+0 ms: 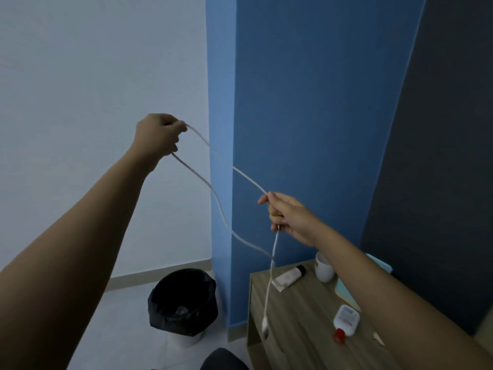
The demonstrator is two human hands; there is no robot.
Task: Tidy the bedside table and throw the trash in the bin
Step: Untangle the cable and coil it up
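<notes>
There is one white cable (248,178), and two hands hold it up in the air, above the floor and to the left of the bedside table (293,335). The left hand (160,134) is high up, with its fingers curled tight around the cable. The right hand (290,217) is lower and pinches the cable between its thumb and fingers.

The cable runs in a slanted line from the left hand, up on the left, down to the right hand. A second part hangs from the left hand in a loose curve and swings down to the right. From the right hand the end hangs almost straight down. Its one plug (265,325) points at the floor, in front of the table's left edge.

On the table are one white tube (289,276) with a black cap, one white cup (324,268), one white bottle (346,319) with a red cap, lying flat, and one flat light blue thing (344,291), partly hidden by the arm.

One bin (184,303) with a black bag stands on the floor, left of the table.
</notes>
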